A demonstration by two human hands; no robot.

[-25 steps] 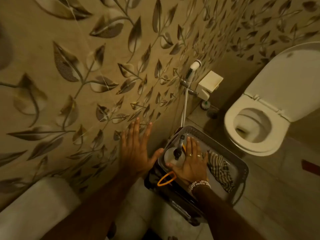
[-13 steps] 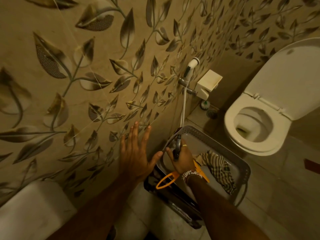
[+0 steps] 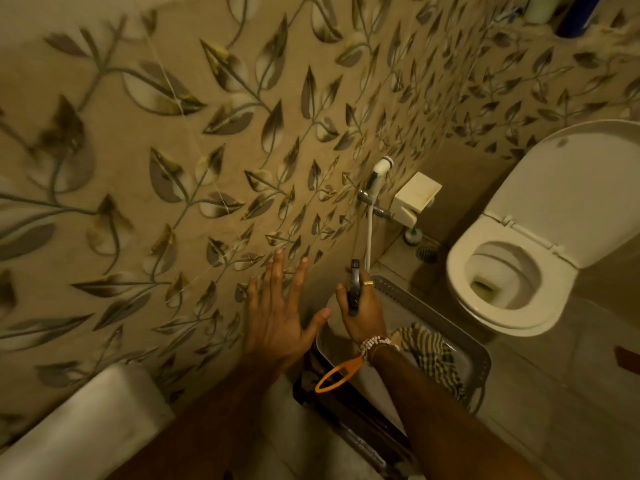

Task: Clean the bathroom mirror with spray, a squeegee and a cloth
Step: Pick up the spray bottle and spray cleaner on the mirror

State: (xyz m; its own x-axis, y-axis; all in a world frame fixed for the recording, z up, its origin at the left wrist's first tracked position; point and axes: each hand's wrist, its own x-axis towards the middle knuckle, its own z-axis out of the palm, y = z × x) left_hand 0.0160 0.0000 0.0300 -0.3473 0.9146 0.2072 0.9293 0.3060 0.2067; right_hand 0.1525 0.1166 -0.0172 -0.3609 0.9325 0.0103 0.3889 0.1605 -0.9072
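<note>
My right hand is shut around the neck of a spray bottle, whose black trigger head sticks up above my fingers; the bottle's body is hidden by the hand. It is held just above the near left corner of a grey basket on the floor. An orange looped handle, probably the squeegee's, lies under my wrist at the basket's edge. A checked cloth lies crumpled inside the basket. My left hand is spread flat, fingers apart, at the leaf-patterned wall. No mirror is in view.
An open white toilet stands to the right. A hand shower with its hose and a white box hang on the wall above the basket. A floor drain lies behind it. A white basin edge shows at lower left.
My right hand closed on the spray bottle in the basket and lifted it upward. My left hand stayed spread at the wall. The view tilted up a little.
</note>
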